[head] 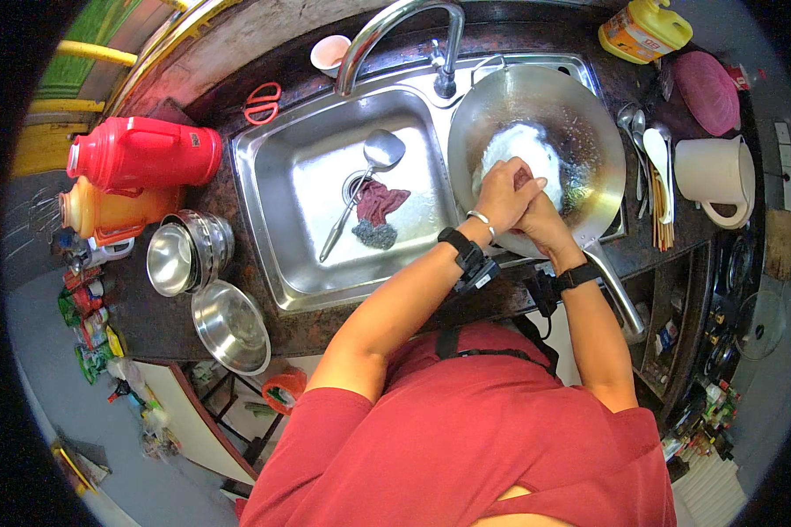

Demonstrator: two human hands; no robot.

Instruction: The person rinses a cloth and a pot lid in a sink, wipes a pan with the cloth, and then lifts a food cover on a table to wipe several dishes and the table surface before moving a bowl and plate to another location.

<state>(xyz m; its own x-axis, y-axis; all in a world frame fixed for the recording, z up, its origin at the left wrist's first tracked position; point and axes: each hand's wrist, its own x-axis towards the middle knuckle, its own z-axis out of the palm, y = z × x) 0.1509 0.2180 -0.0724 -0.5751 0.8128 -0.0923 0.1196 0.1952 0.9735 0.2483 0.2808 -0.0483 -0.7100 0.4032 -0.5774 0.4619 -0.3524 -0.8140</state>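
Note:
Over the wide metal wok (596,141) my left hand (503,192) and my right hand (542,222) are pressed together. Both are closed around a small dark red cloth (521,178), mostly hidden by my fingers. Whitish, foamy-looking liquid (517,146) lies in the wok under them. The wok rests on the right part of the sink unit, its metal handle (616,290) pointing towards me. In the steel sink basin (290,171) to the left are a metal spatula (383,150), another maroon cloth (381,199) and a grey scouring pad (376,234).
A curved faucet (402,16) arches behind the basin. Left stand a red thermos flask (151,151), an orange flask (115,209), stacked steel bowls (171,258) and a steel basin (231,326). Right are spoons and chopsticks (661,224), a pale jug (712,168) and a yellow bottle (643,33).

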